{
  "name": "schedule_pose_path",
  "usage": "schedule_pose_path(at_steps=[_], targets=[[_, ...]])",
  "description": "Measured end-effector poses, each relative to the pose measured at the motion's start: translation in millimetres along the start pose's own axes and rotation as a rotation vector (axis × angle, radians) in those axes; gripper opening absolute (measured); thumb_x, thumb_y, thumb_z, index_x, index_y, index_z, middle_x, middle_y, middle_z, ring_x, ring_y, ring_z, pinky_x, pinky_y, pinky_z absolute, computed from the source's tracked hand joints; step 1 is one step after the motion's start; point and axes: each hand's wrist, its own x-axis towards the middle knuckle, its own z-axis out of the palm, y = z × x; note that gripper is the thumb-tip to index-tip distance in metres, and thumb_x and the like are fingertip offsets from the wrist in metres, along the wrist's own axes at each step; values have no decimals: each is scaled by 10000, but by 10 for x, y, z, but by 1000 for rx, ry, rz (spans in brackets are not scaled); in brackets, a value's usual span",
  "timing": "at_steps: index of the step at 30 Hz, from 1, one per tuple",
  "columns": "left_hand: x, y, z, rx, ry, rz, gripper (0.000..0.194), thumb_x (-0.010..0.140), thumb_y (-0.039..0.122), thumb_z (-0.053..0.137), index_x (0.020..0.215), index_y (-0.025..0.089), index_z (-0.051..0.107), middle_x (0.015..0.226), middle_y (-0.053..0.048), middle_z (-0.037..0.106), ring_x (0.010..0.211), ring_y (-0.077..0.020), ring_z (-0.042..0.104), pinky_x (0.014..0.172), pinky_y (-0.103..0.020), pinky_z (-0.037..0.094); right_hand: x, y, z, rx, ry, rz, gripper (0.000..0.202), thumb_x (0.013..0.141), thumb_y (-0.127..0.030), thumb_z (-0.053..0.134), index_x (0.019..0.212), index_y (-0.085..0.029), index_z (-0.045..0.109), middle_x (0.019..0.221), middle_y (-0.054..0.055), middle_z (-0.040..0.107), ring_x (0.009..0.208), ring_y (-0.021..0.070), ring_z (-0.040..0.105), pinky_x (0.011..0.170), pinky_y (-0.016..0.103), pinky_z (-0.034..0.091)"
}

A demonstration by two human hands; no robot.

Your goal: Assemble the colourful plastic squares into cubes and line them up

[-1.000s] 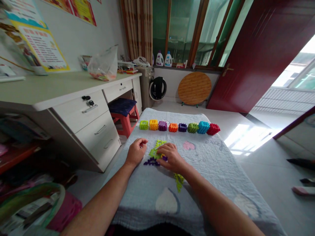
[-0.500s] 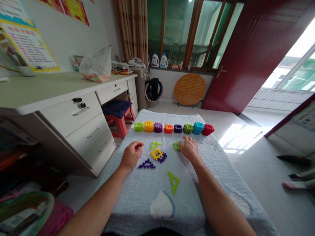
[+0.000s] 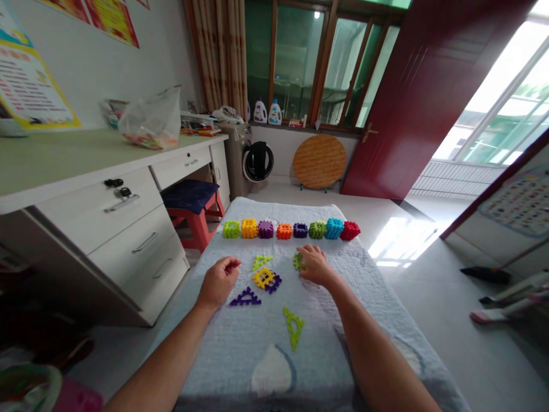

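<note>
My right hand point(image 3: 315, 264) reaches over a green square piece point(image 3: 297, 261) with notched edges, its fingers stretched out and partly covering it; whether they touch it I cannot tell. My left hand point(image 3: 219, 280) rests on the cloth at left, fingers curled, nothing visible in them. Between the hands lie a small green triangle point(image 3: 261, 262) and a yellow square piece point(image 3: 264, 278) overlapping a purple piece point(image 3: 275, 285). A purple triangle point(image 3: 246, 297) is close to my left hand. Nearer me lies a larger green triangle point(image 3: 294, 328).
Several notched cubes stand in a row across the far part of the cloth-covered table point(image 3: 240, 366), from a light green cube point(image 3: 231, 230) to a red cube point(image 3: 350, 230). A white desk point(image 3: 128, 220) and a red stool point(image 3: 195, 229) are at left.
My right hand has moved left over the green square piece, covering more of it. My left hand keeps its curled pose beside the pieces. The camera view has shifted slightly.
</note>
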Motion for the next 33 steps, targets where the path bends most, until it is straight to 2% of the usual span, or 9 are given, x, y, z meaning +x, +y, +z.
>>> schedule_pose_path(at_steps=[3, 6, 9, 14, 19, 24, 28, 33], targets=[[-3, 3, -5, -3, -4, -3, 230, 751, 325, 512, 894, 189, 632, 857, -34, 688, 780, -183, 632, 762, -294, 501, 140, 166, -243, -47, 68, -9, 573, 662, -264, 611, 1231, -228, 549, 1197, 90, 531, 1057, 286, 433, 856, 378, 336], [-4, 7, -11, 0, -16, -9, 231, 754, 324, 510, 897, 186, 630, 856, -31, 685, 780, -183, 632, 762, -298, 501, 353, 434, -509, -85, 153, 63, 576, 690, -255, 587, 1261, -240, 521, 1243, 89, 501, 1090, 296, 405, 868, 395, 319], [-4, -1, -13, 6, -22, -6, 226, 760, 321, 511, 896, 187, 631, 850, -31, 683, 769, -181, 630, 755, -299, 500, 567, 669, -658, -155, 134, 139, 559, 688, -288, 608, 1242, -239, 553, 1262, 88, 496, 1101, 293, 412, 881, 384, 307], [0, -15, -5, 8, -15, 3, 219, 759, 311, 516, 893, 189, 639, 844, -25, 685, 765, -177, 632, 747, -288, 498, 815, 820, -637, -197, 59, 120, 549, 688, -255, 628, 1232, -209, 568, 1242, 104, 537, 1096, 284, 440, 908, 362, 299], [4, 7, -9, 1, -19, -12, 226, 755, 311, 514, 896, 186, 639, 850, -27, 690, 769, -179, 637, 751, -289, 500, 916, 830, -560, -267, -28, 138, 598, 652, -253, 640, 1243, -224, 552, 1259, 108, 539, 1131, 316, 433, 931, 418, 301], [-2, 28, -18, -7, -20, -16, 230, 750, 313, 508, 886, 181, 637, 858, -35, 687, 788, -184, 638, 764, -297, 500, 956, 820, -531, -297, -57, 120, 649, 610, -211, 629, 1249, -258, 528, 1263, 93, 555, 1161, 330, 409, 937, 467, 288], [-7, 27, -18, -12, -21, -16, 231, 748, 315, 512, 888, 181, 638, 860, -33, 685, 786, -182, 636, 764, -297, 499, 985, 823, -529, -297, -77, 115, 622, 630, -166, 608, 1238, -265, 527, 1204, 84, 602, 1134, 322, 440, 942, 489, 274], [-14, 25, -18, -6, -24, -12, 225, 750, 309, 514, 889, 183, 638, 856, -30, 683, 777, -178, 633, 758, -294, 498, 1023, 843, -564, -297, -52, 108, 633, 658, -156, 599, 1272, -274, 497, 1237, 81, 586, 1161, 320, 428, 965, 512, 256]])
